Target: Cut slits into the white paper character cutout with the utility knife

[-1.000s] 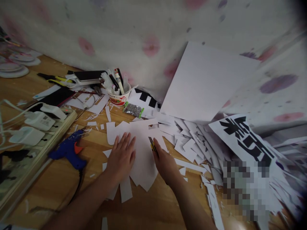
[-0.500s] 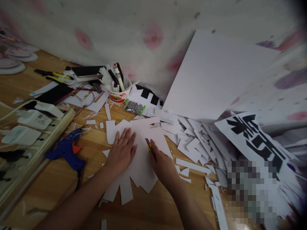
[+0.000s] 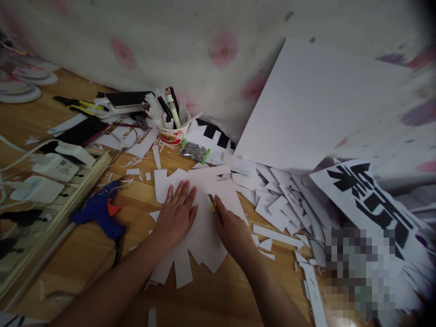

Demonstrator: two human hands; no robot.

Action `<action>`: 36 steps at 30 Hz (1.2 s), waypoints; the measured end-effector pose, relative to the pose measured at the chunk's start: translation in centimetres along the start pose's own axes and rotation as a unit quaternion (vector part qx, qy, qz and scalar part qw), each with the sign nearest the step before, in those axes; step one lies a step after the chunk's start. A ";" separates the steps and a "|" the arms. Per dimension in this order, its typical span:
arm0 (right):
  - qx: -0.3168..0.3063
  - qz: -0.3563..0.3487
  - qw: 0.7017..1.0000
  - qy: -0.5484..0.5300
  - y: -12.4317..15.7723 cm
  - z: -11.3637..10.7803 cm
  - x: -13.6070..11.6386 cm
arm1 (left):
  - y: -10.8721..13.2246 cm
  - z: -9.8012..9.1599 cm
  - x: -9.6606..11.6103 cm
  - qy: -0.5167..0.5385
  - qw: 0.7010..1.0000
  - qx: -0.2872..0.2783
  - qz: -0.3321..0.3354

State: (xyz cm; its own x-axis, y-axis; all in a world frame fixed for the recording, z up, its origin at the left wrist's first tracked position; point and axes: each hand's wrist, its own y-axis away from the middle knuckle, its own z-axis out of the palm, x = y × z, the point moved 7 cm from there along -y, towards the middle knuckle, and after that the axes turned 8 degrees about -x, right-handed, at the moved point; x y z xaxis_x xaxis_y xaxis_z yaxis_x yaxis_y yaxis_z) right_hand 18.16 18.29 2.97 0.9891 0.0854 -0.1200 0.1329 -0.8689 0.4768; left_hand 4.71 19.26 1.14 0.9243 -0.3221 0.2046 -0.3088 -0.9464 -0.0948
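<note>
A white sheet of paper (image 3: pixel 207 236) cut into jagged strips lies on the wooden floor (image 3: pixel 85 254). My left hand (image 3: pixel 177 212) presses flat on its left part, fingers stretched out and close together. My right hand (image 3: pixel 232 229) is closed around a small yellow and black craft knife (image 3: pixel 214 204), whose tip rests on the paper just right of my left fingertips. Loose white paper offcuts (image 3: pixel 275 204) are heaped to the right of the sheet.
A blue glue gun (image 3: pixel 98 211) lies at left beside a mirror (image 3: pixel 30 218) with white chargers (image 3: pixel 54 165). A cup of pens (image 3: pixel 172 131), a foil packet (image 3: pixel 193 151), a white board (image 3: pixel 313 104) and black-printed sheets (image 3: pixel 371 200) stand behind and right.
Both hands have shifted slightly on the sheet, the knife sliding a little with my right hand. The camera view has drifted; nothing else has moved.
</note>
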 end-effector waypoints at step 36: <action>-0.060 -0.006 0.991 0.116 0.0 -0.9 -1.4 | 0.0 0.0 -0.1 0.013 0.999 -0.010 -0.027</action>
State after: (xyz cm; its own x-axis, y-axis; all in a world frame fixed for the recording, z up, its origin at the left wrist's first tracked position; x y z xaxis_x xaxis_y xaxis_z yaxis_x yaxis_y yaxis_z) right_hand 16.88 18.57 3.92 0.9734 0.2181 0.0706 0.1382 -0.8041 0.5782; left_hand 4.63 19.27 1.08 0.9339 -0.2702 0.2344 -0.2626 -0.9628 -0.0634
